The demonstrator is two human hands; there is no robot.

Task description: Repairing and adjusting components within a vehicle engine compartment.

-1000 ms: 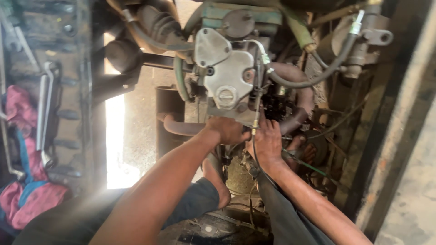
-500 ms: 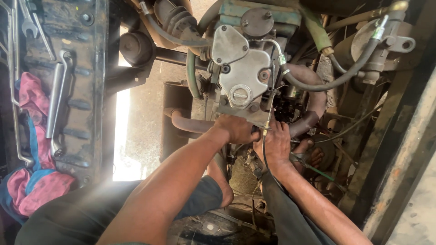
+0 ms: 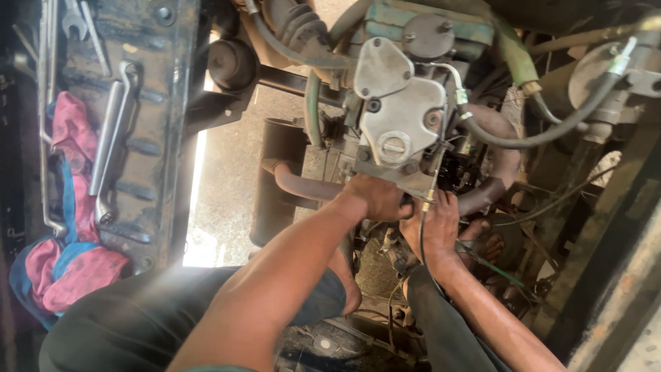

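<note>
A dull silver-grey engine cover (image 3: 396, 114) is showing dark grime around its bolts, and above it a housing (image 3: 406, 17) is wearing faded teal-green paint. A black hose (image 3: 544, 134) is curving across it, while a thinner pipe (image 3: 513, 58) is showing olive green. A rusty reddish-brown pipe (image 3: 299, 184) is running below, beside a matt black canister (image 3: 272, 186). The black step plate (image 3: 148, 117) is carrying brown rust patches and a raised tread pattern, with bright steel spanners (image 3: 110, 141) glinting on it. A rag (image 3: 65, 207) is showing pink with blue edging. The trousers (image 3: 138, 317) are looking dark grey-black.
</note>
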